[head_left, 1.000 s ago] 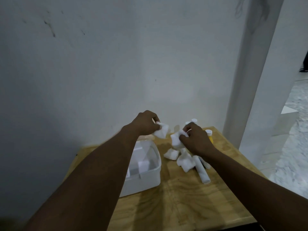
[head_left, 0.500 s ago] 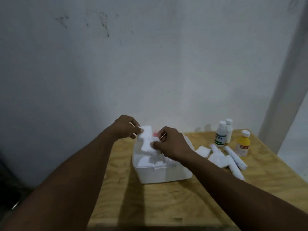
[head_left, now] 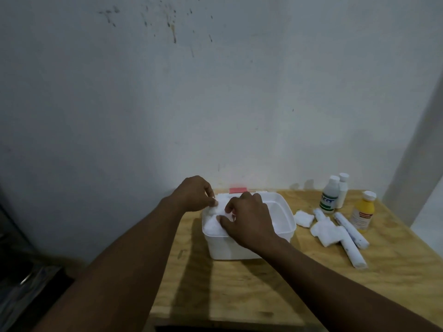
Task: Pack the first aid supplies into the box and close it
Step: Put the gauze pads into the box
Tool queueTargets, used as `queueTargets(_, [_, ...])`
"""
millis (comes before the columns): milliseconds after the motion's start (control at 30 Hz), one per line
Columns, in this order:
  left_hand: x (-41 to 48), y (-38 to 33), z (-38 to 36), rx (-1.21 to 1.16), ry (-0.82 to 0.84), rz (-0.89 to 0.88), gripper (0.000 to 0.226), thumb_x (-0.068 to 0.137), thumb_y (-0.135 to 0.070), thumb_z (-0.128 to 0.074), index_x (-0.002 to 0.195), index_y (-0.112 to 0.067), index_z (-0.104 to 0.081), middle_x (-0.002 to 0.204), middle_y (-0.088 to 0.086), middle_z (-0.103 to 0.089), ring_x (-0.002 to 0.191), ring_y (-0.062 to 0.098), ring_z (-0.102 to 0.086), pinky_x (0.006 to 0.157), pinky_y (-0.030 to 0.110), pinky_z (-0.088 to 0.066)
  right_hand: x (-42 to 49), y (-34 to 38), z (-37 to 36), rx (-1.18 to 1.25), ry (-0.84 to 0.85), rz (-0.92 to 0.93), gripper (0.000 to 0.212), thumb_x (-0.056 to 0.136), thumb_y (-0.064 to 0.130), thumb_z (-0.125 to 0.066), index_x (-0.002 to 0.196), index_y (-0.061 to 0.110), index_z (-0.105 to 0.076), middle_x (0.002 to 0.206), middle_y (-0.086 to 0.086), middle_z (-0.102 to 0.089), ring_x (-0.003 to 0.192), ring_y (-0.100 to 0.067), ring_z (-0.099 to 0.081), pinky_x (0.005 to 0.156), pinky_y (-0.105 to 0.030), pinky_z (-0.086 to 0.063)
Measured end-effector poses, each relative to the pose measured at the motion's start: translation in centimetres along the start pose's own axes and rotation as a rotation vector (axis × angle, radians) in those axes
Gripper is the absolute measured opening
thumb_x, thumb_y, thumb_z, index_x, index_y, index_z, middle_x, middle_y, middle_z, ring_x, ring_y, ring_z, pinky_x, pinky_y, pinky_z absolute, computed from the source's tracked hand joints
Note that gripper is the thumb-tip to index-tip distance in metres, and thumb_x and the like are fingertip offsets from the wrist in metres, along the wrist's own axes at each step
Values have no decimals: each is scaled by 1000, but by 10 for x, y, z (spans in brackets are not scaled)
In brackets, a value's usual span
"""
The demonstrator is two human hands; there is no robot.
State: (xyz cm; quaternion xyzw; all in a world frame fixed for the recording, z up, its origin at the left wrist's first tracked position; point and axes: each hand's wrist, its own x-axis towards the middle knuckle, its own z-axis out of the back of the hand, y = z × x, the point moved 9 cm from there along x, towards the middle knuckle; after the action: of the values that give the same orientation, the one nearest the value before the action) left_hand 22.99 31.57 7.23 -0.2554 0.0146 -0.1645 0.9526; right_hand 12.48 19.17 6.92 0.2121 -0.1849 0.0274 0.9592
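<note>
1. Grip: both hands work white gauze pads [head_left: 217,213] at the left end of the box [head_left: 285,219]. The left hand [head_left: 195,195] pinches one pad between thumb and forefinger; the right hand [head_left: 249,219] has its fingers curled onto the pads, pressing them down.
2. Box: white, open, one in number, near the far edge of the surface [head_left: 239,291], left of the loose supplies. A red-and-white part behind it may be the lid [head_left: 237,190]; not certain.
3. Progress, judged: packing is early. Some pads are in; the rest waits at the right edge, and the box is not closed.
4. Left to pack, counted:
   - white bottles [head_left: 330,198]: two, upright, far right corner.
   - yellow bottle [head_left: 363,214]: one, upright.
   - rolled bandages [head_left: 351,230]: two, lying down.
   - loose pads [head_left: 304,218]: two clumps.
</note>
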Motion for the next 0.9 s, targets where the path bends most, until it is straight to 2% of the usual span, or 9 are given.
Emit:
queueTargets(67, [0, 1, 2, 4, -21, -17, 25, 79, -34, -83, 94, -15, -77, 98, -4, -63, 91, 14, -59, 66, 22, -41, -2, 2, 8, 33, -79, 55, 34, 87, 50, -58, 107, 24, -66, 110, 0, -61, 106, -19, -51, 87, -35, -45])
queueTargets(133, [-2, -1, 6, -32, -67, -40, 26, 82, -31, -79, 100, -14, -74, 97, -4, -61, 88, 12, -56, 62, 19, -38, -6, 10, 15, 86, -123, 167, 27, 87, 44, -56, 101, 23, -65, 101, 2, -61, 95, -15, -51, 81, -32, -44])
queueTargets(233, [-4, -3, 10, -82, -100, -66, 23, 82, -29, -79, 98, -14, -74, 91, -7, -58, 84, 10, -54, 61, 18, -38, -14, 23, 10, 48, -24, 308, 28, 88, 38, -49, 96, 22, -71, 93, 3, -65, 88, -15, -52, 75, -33, -44])
queueTargets(333, [-3, -1, -4, -39, -8, -52, 20, 78, -28, -84, 93, -17, -76, 97, -5, -64, 93, 14, -58, 68, 23, -42, -19, 24, -2, -62, 40, 340, 39, 87, 40, -39, 91, 22, -74, 88, 2, -68, 92, -20, -54, 72, -39, -45])
queueTargets(433, [-4, 2, -17, 6, 27, -40, 17, 81, -27, -82, 94, -16, -78, 100, -4, -66, 95, 18, -59, 76, 25, -45, -21, 23, -5, -70, 43, 323, 42, 86, 40, -36, 89, 22, -74, 85, 3, -69, 93, -21, -54, 71, -40, -45])
queueTargets(533, [-5, 0, -15, 10, 24, -40, 17, 82, -28, -80, 95, -16, -78, 99, -4, -65, 93, 16, -57, 70, 22, -42, -20, 21, 1, -29, 46, 310, 36, 88, 39, -42, 91, 23, -74, 92, 3, -71, 95, -19, -55, 78, -41, -45])
queueTargets(667, [-2, -15, 1, 22, -53, -74, 12, 83, -27, -77, 92, -19, -79, 103, -4, -71, 100, 15, -61, 81, 25, -42, -13, 1, 36, 147, -68, 242, 25, 87, 34, -50, 89, 22, -72, 89, 6, -71, 89, -15, -55, 80, -39, -44])
queueTargets(800, [5, -58, 1, 11, -102, -152, 13, 85, -24, -74, 95, -16, -78, 99, -4, -66, 95, 12, -57, 80, 24, -40, -4, -52, 79, 172, -207, 121, 18, 84, 30, -54, 87, 20, -69, 82, 5, -69, 76, -14, -59, 73, -37, -51])
queueTargets(900, [13, -101, -22, 13, -54, -200, 13, 86, -25, -73, 95, -17, -77, 95, -7, -60, 97, 13, -59, 81, 24, -43, -6, -113, 100, 155, -231, -64, 12, 82, 25, -60, 89, 18, -67, 84, 1, -69, 78, -16, -63, 73, -36, -53])
